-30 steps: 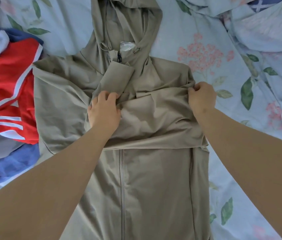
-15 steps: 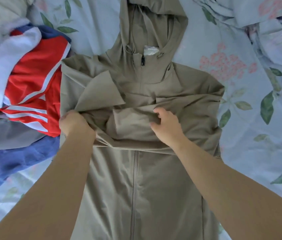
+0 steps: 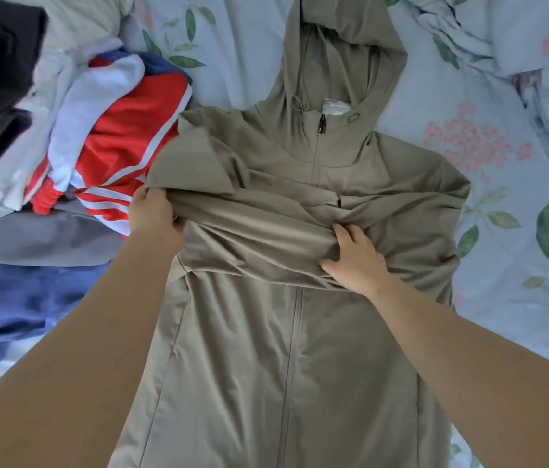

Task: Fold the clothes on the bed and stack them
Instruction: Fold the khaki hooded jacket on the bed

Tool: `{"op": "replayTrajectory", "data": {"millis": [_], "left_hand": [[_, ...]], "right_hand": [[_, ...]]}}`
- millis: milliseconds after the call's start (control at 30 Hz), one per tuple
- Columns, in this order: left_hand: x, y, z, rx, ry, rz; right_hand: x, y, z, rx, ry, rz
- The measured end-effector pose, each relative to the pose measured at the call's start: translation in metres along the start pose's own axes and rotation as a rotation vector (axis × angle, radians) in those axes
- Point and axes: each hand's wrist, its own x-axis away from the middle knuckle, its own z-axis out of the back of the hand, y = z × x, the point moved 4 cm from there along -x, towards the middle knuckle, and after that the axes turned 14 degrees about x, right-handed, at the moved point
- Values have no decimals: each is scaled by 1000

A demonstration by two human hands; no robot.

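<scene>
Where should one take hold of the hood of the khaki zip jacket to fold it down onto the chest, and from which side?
Pinch the hood of the khaki jacket by its far end, at both side edges, reaching over it from above and drawing it toward you. It lies flat on the floral sheet, stretched away from you, nothing on it, so those edges look free.

The bed (image 3: 249,62) wears a pale blue sheet (image 3: 502,298) printed with green leaves and a pink flower cluster (image 3: 462,146); beyond that cluster a matching duvet (image 3: 502,35) lies rumpled, softly lit.
</scene>
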Motion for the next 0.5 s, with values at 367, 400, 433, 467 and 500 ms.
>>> {"op": "replayTrajectory", "data": {"millis": [367, 400, 433, 467, 500], "left_hand": [[-3, 18, 27, 429, 10, 76], [-1, 24, 25, 440, -28, 6], [2, 29, 23, 436, -65, -69], [6, 34, 20, 419, -102, -130], [10, 36, 15, 397, -139, -168]], "right_hand": [[19, -65, -5, 70, 150, 112], [17, -67, -7, 71, 115, 105], [15, -68, -8, 62, 98, 95], [15, -69, -7, 34, 97, 84], [14, -69, -5, -10, 105, 74]]}}
